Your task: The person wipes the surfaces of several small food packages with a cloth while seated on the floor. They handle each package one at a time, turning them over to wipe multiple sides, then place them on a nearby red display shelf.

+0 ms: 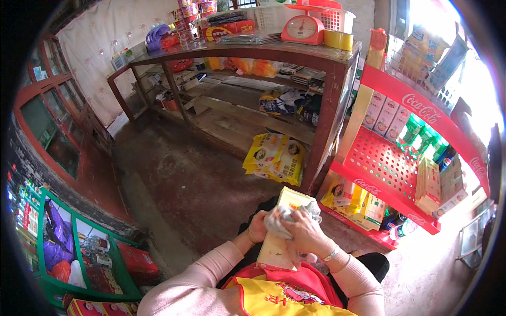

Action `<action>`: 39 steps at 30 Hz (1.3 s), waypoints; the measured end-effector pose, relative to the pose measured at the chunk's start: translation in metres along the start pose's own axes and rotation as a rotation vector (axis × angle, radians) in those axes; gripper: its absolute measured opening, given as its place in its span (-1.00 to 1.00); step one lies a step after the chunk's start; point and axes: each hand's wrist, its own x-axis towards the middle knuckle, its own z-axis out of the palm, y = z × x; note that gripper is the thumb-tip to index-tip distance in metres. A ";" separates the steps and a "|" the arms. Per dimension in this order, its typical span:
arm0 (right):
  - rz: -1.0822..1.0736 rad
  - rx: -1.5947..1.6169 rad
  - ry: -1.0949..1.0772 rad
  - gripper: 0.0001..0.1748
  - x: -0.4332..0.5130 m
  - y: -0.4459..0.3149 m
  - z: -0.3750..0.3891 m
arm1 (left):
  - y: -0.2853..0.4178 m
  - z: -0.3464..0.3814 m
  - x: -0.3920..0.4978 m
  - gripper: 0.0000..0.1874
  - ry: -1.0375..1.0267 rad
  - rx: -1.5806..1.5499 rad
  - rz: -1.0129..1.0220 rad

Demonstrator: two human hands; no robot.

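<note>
A pale yellow carton (272, 252) with red print rests tilted on my lap, its lower end against my red and yellow apron (272, 292). My left hand (257, 227) grips the carton's left side, near a corner of the cloth. A crumpled grey cloth (278, 225) is bunched under my right hand (310, 235), which presses it onto the carton's upper face. The cloth and my fingers hide much of that face.
Ahead stands a wooden counter (332, 83) with a red dial scale (302, 29) on top. Yellow food packs (276, 158) stick out from its bottom shelf. Close on my right is a red Coca-Cola rack (379, 154) of drinks and cartons. A green shelf unit (75, 237) stands left.
</note>
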 end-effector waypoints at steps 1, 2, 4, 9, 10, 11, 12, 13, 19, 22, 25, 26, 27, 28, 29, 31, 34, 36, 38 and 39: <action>-0.030 -0.028 0.006 -0.37 -0.006 -0.001 0.008 | 0.001 0.012 0.002 -0.13 0.032 -0.044 -0.046; -0.111 -0.059 0.080 -0.35 -0.010 -0.006 0.015 | 0.001 0.023 0.004 -0.06 0.064 -0.087 -0.092; -0.114 -0.107 0.041 -0.34 -0.018 -0.021 0.021 | -0.004 0.033 0.006 0.02 0.218 0.163 -0.072; -0.147 -0.042 -0.022 -0.36 -0.033 -0.039 0.026 | -0.012 0.050 0.016 -0.03 0.390 0.502 -0.100; -0.154 -0.047 -0.050 -0.33 -0.035 -0.039 0.024 | -0.011 0.048 0.018 -0.20 0.390 0.383 -0.126; -0.139 -0.047 -0.080 -0.29 -0.036 -0.040 0.022 | -0.010 0.047 0.021 -0.25 0.438 0.397 -0.148; -0.120 -0.044 -0.114 -0.26 -0.038 -0.040 0.021 | -0.011 0.049 0.027 -0.31 0.487 0.407 -0.172; -0.102 -0.042 -0.148 -0.22 -0.039 -0.039 0.020 | -0.011 0.052 0.033 -0.37 0.535 0.417 -0.197; -0.141 0.054 -0.154 -0.21 -0.050 -0.031 0.011 | -0.004 0.042 0.043 -0.42 0.529 0.277 -0.067; -0.145 0.031 -0.145 -0.22 -0.060 -0.025 0.006 | 0.011 0.044 0.053 -0.41 0.534 0.388 0.115; -0.135 0.075 -0.152 -0.25 -0.067 -0.017 0.000 | 0.035 0.042 0.055 -0.41 0.486 0.445 0.264; -0.129 0.095 -0.146 -0.26 -0.069 -0.014 -0.002 | 0.040 0.039 0.054 -0.41 0.455 0.436 0.307; -0.067 0.112 -0.166 -0.29 -0.072 -0.009 -0.003 | 0.046 0.037 0.052 -0.39 0.441 0.473 0.346; -0.005 0.129 -0.186 -0.32 -0.074 -0.002 -0.003 | 0.052 0.033 0.050 -0.37 0.461 0.460 0.379; 0.057 0.146 -0.206 -0.35 -0.076 0.005 -0.002 | 0.055 0.030 0.047 -0.35 0.480 0.448 0.413; 0.123 0.199 -0.132 -0.43 -0.082 0.022 0.006 | 0.052 0.037 0.045 -0.34 0.555 0.493 0.483; 0.268 0.402 -0.018 -0.39 -0.085 0.046 0.022 | 0.045 0.043 0.042 -0.34 0.536 0.501 0.546; 0.404 0.636 0.076 -0.34 -0.083 0.051 0.032 | 0.038 0.039 0.045 -0.34 0.524 0.476 0.589; 0.595 0.863 0.117 -0.27 -0.084 0.058 0.044 | 0.033 0.036 0.053 -0.34 0.548 0.469 0.631; 0.630 0.925 0.169 -0.28 -0.084 0.060 0.043 | 0.032 0.038 0.057 -0.34 0.539 0.480 0.657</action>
